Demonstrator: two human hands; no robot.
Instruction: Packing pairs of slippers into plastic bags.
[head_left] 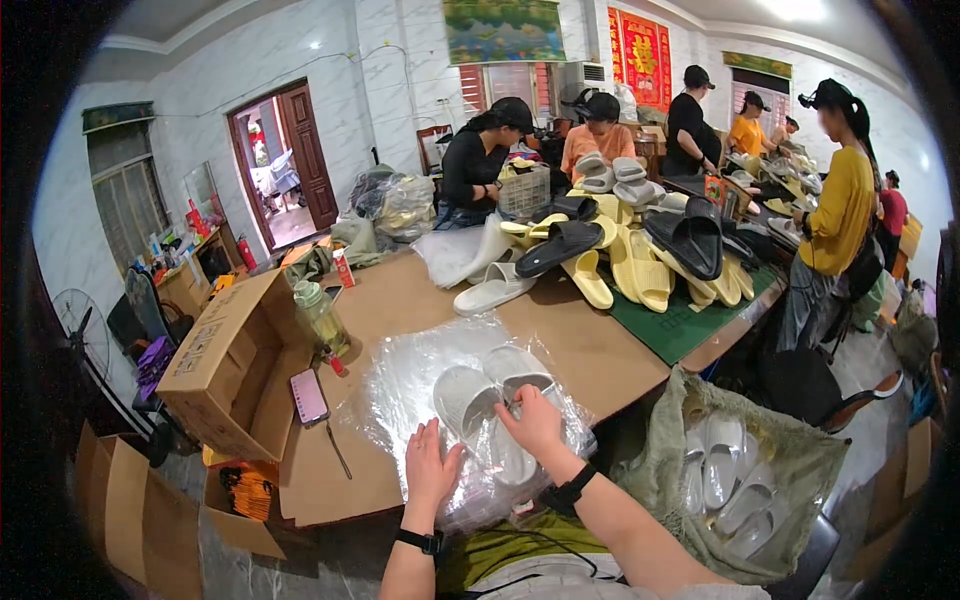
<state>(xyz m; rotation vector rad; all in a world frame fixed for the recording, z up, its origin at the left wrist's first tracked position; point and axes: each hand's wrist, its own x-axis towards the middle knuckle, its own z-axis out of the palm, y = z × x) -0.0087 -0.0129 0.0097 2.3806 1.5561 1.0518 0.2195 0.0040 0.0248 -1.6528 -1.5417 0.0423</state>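
Note:
A pair of light grey slippers (465, 398) lies on a stack of clear plastic bags (395, 375) at the near edge of the brown-covered table. My left hand (432, 465) rests flat on the plastic, left of the slippers, with its fingers stretched out. Bent over the strap of the right-hand slipper (518, 368), my right hand (533, 422) grips its near edge between thumb and fingers. Dark bands circle both wrists. Part of that slipper is hidden behind my right hand.
An open carton (245, 360), a glass jar (320, 318) and a phone (310, 396) stand to the left. A heap of yellow, black and grey slippers (640, 265) fills the far side. A green sack (650, 440) of bagged slippers hangs at right. Several people work beyond.

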